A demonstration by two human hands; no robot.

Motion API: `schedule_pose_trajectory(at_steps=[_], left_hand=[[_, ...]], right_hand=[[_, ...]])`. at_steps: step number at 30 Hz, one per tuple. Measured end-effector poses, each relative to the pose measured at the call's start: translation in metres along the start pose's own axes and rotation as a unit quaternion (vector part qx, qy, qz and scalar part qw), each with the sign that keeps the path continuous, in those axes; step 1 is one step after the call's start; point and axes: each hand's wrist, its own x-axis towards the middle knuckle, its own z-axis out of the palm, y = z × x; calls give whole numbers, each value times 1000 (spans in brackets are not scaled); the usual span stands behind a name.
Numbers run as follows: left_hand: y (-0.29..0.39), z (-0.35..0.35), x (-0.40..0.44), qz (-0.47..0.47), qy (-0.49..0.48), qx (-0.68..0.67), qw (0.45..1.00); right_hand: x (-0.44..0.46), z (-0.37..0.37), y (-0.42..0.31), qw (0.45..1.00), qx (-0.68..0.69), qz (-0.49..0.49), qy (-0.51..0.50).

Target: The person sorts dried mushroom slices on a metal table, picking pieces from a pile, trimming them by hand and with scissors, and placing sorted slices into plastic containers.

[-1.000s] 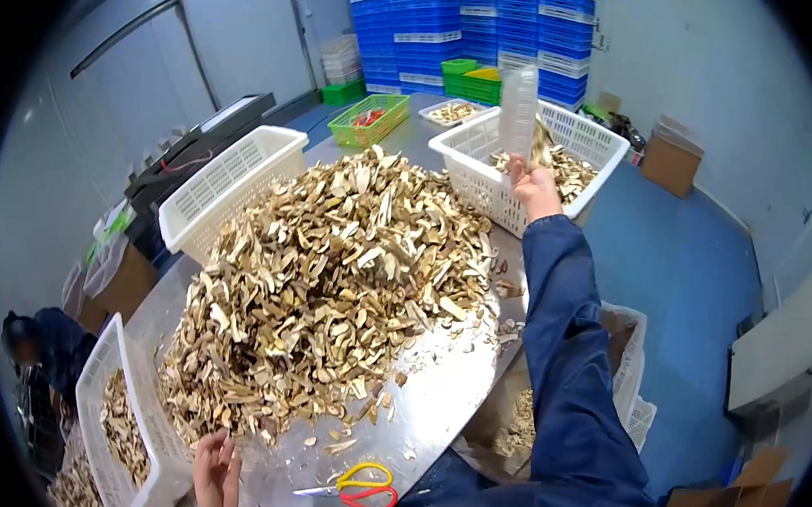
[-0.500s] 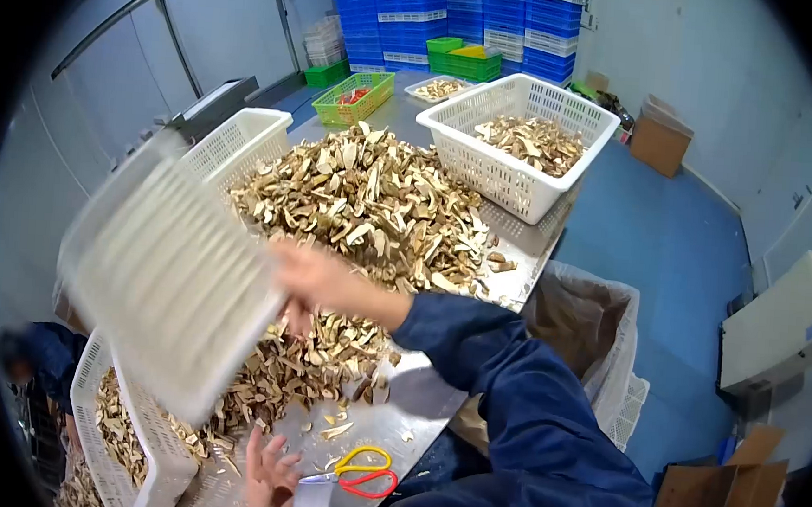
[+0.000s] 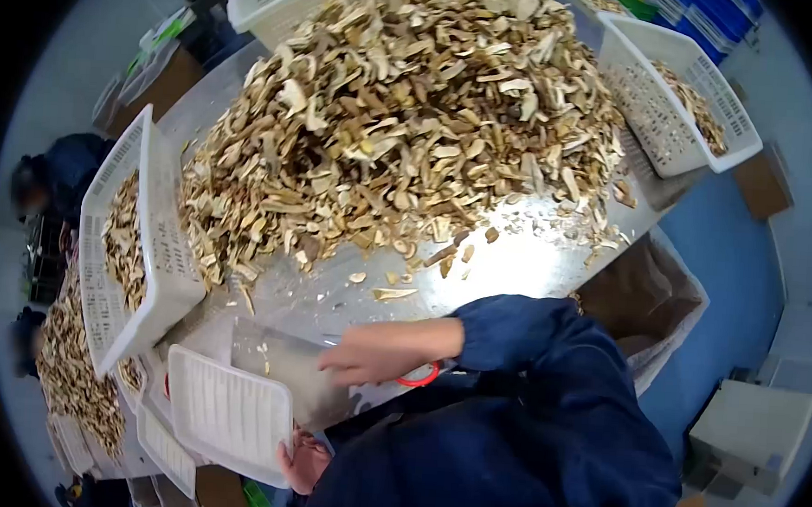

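At the bottom of the head view, my left hand grips a shallow white plastic tray with a ribbed face by its right edge. My right hand is over the steel table, its fingers stretched to the left and holding nothing that I can see. Partly hidden by the right hand and sleeve is a red handle loop of the scissors. A large heap of dried mushroom slices spreads across the table beyond both hands.
White perforated baskets with slices stand at the left and far right. A lined bin sits beside the table's right edge. Another person's dark sleeve shows at the left, near a second slice heap.
The white tray has come down from above the heap to the table's near edge, passing from my right hand to my left. My right hand has drawn back towards the scissors. The view has tilted down.
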Motion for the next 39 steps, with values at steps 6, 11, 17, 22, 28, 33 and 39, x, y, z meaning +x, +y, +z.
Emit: schedule_pose_trajectory(at_steps=[6,11,17,22,28,33,39], left_hand=[[6,7,31,8,7,-56,998],[19,46,53,-77,21,-110,991],[-37,75,93,-304,-30,81,949],[-91,121,155,-364,-182,257,876],[-119,157,170,-379,-173,131,900],[-117,151,185,-351,-171,104,915],[-105,148,209,-323,-205,91,919]], right_hand=[[-77,-42,18,945,169,191,203],[-155,-75,62,772,114,240,577],[-165,-51,90,748,-215,313,545],[-149,-37,97,721,-263,319,556],[-118,-15,49,809,87,274,513],[-112,-49,80,744,-304,285,522],[-107,-55,83,748,-357,331,450]])
